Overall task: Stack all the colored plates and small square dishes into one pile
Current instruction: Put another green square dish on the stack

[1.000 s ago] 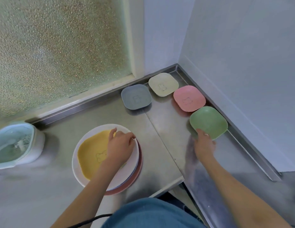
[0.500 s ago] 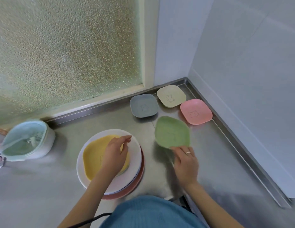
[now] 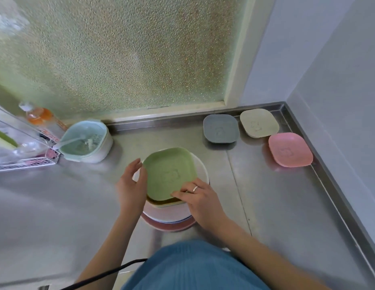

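So we had the whole stainless steel counter [image 3: 266,206] in the corner under the big frosted window [image 3: 119,55], with a raised metal lip running along the back and right side.

Biggest thing on it was our pile of round plates [image 3: 200,166] sitting front and centre: a dusty red one at the bottom, then a pale bluish edge, then white on top. A yellow square dish [image 3: 161,203] was only peeking out along the near edge, because the green square dish [image 3: 170,173] was sitting right on top of it, a bit tilted and turned off-square.

Our right hand [image 3: 203,203] had its fingers curled over the near right corner of that green dish, thumb side hidden, ring showing. Our left hand [image 3: 131,186] was beside the dish's left edge with fingers relaxed and only loosely bent, not gripping anything; the thumb sat right at the rim, can't really say if it was touching.

Off to the left stood a pale blue and white strainer bowl [image 3: 86,141] with a white spoon [image 3: 69,141] lying in it, next to a clear rack [image 3: 21,151] and an orange-labelled bottle [image 3: 39,115].

Back right corner still had three small square dishes flat on the counter, each apart from the others: grey-blue one [image 3: 221,128], beige one [image 3: 258,122] beside it, pink one [image 3: 290,151] nearest the right lip.
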